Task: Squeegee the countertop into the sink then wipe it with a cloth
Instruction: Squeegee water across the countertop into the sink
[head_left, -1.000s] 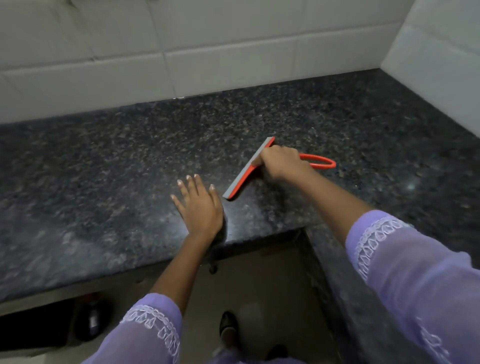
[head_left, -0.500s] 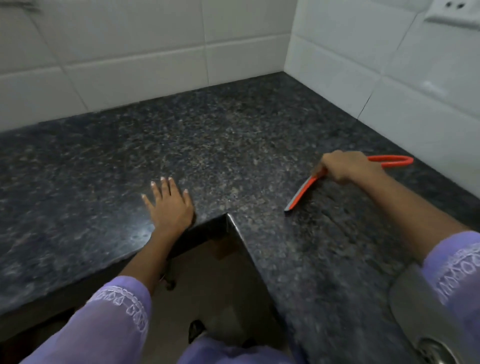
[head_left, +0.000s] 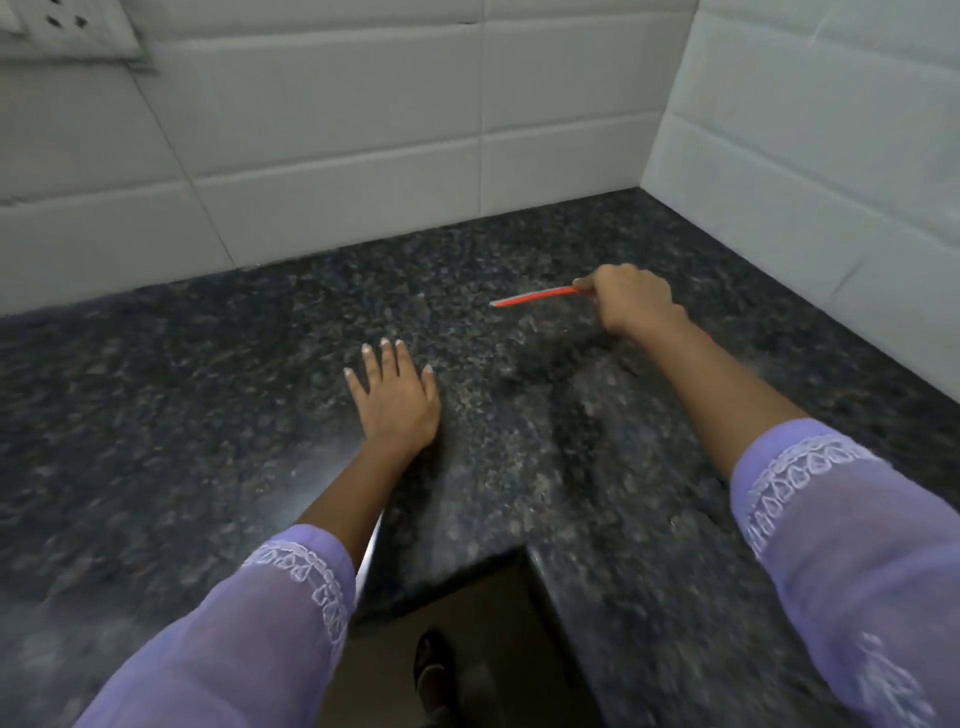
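An orange squeegee (head_left: 535, 298) lies low over the dark speckled granite countertop (head_left: 208, 395), its blade seen almost edge-on and pointing left. My right hand (head_left: 631, 299) is closed around its handle, which the fist hides. My left hand (head_left: 395, 397) rests flat on the counter with fingers spread, near the inner corner of the L-shaped top. No sink and no cloth are in view.
White tiled walls (head_left: 363, 130) close the counter at the back and on the right, meeting in a corner. A wall socket plate (head_left: 67, 28) sits top left. The counter's front edge (head_left: 447, 577) steps around an inner corner, with the floor and a foot (head_left: 434, 670) below.
The view has swung back toward the corner. My right hand has carried the squeegee farther from me toward the back wall, blade now nearly level. My left hand stays flat on the counter.
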